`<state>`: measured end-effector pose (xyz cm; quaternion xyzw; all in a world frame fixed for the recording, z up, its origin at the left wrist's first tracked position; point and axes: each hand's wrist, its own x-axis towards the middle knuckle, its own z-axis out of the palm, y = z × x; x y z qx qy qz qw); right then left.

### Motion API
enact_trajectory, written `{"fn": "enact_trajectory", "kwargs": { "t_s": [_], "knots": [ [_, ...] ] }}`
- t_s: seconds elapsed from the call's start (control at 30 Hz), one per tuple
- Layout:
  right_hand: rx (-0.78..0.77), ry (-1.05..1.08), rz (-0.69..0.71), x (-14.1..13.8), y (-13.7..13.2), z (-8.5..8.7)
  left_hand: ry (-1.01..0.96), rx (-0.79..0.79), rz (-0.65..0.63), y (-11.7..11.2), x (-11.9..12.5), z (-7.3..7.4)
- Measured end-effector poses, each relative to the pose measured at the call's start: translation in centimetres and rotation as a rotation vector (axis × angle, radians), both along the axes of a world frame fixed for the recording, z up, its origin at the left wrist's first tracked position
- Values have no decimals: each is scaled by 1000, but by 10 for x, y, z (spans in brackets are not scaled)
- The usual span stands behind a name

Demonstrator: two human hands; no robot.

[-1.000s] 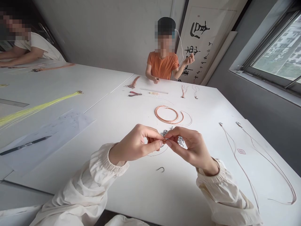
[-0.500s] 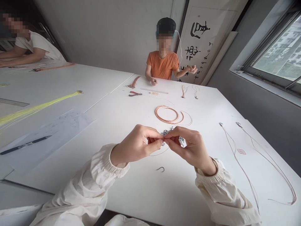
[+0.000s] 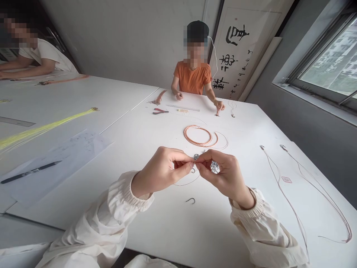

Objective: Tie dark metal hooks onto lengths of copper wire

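My left hand (image 3: 161, 172) and my right hand (image 3: 221, 175) meet fingertip to fingertip above the white table (image 3: 156, 219), both pinched on a small metal hook tied to a thin copper-coloured wire (image 3: 187, 182) that loops down under them. Just behind my fingers lies a small heap of metal hooks (image 3: 213, 166), partly hidden by my right hand. One loose hook (image 3: 190, 200) lies on the table below my hands. A coil of copper wire (image 3: 198, 135) rests farther back.
Long finished wires (image 3: 304, 193) lie at the right. Red pliers (image 3: 160, 111), a ruler (image 3: 183, 107) and wire bundles sit before a person in an orange shirt (image 3: 193, 77) opposite. Left: yellow strands (image 3: 41, 128), a pen (image 3: 30, 171) on paper, another person (image 3: 33, 56).
My hands stayed pinched together, shifting slightly up. The person opposite lowered the raised hand from beside the head down to the wire bundle on the table.
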<state>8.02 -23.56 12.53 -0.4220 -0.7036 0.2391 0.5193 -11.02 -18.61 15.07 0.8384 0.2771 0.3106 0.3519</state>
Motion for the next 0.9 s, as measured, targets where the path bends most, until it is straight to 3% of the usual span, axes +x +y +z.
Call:
{"fn": "enact_trajectory", "kwargs": {
  "t_s": [0.33,0.6,0.9],
  "knots": [
    [13,33,-10,0,-1,-2,-21,24,-14,0,-1,2],
    [114,-51,-33,0,-2,-3,-15,-10,-12,0,-1,3],
    [83,-55,-10,1,-3,-3,-19,-17,-17,1,-2,2]
  ]
}}
